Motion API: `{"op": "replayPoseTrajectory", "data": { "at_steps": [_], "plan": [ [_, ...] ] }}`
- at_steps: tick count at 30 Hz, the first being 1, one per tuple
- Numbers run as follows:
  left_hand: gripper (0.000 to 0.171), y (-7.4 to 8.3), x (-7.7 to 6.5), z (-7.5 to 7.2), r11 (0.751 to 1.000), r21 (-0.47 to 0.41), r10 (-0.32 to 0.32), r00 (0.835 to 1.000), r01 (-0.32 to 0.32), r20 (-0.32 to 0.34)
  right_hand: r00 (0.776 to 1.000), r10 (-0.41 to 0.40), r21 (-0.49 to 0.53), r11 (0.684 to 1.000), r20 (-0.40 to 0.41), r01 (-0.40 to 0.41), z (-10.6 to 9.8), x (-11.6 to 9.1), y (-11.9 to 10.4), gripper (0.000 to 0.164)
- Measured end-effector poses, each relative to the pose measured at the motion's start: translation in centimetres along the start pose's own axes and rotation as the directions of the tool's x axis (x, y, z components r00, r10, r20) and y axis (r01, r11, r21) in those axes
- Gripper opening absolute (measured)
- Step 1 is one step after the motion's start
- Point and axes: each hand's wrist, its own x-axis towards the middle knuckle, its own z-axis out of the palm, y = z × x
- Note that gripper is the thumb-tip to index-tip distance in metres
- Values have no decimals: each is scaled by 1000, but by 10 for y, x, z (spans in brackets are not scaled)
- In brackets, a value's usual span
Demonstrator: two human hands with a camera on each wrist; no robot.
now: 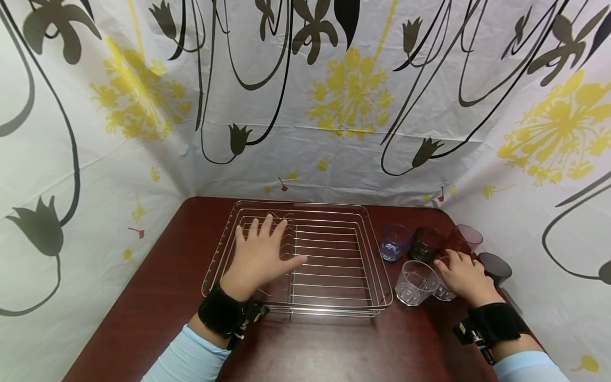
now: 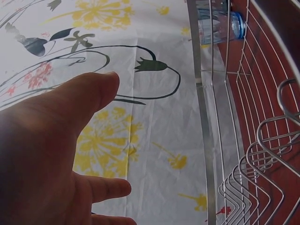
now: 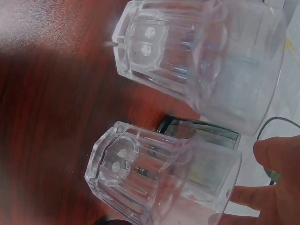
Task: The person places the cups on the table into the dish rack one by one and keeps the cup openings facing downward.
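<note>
On the right of the dark red-brown surface (image 1: 296, 350), six tumblers stand close together. Their farther row runs from a blue glass (image 1: 393, 246) on the left through a dark glass (image 1: 425, 246) to a red glass (image 1: 469, 234); nearer are a left clear glass (image 1: 414, 284), a right clear glass (image 1: 444, 293) and, at the far right, a grey glass (image 1: 496, 268). Both clear ones stand upright, mouths up, with faceted lower walls.

Of the two hands, the right hand (image 1: 467, 276) is over the right clear glass, its fingers bent at the rim and the thumb parted from them. The right wrist view shows the thumb clear of that rim, the hand not closed around the glass; whether the fingertips touch it, I cannot tell.

At the middle of the surface lies a metal wire rack (image 1: 329, 307), left of the tumblers, with a row of wavy wires in its left part. Above that part is the left hand (image 1: 258, 257), wide open with fingers and thumb spread, holding nothing. Each wrist wears a black band, the left band (image 1: 221, 313) and the right band (image 1: 496, 323). A white flowered cloth (image 1: 296, 175) hangs behind the far edge.
</note>
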Motion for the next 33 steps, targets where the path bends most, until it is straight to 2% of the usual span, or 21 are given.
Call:
{"op": "replayPoseTrajectory", "data": {
  "at_steps": [10, 23, 33],
  "plan": [
    [104, -2, -2, 0, 1000, -4, -7, 1000, 7, 8, 999, -29, -4, 1000, 13, 29, 4, 1, 1, 86],
    [104, -5, -2, 3, 1000, -6, -14, 1000, 14, 19, 992, -124, -18, 992, -37, 123, 9, 6, 3, 73],
    [104, -7, -1, 5, 1000, 1, -13, 1000, 13, 25, 988, -146, -52, 988, -47, 144, 5, 6, 6, 71]
  ]
}}
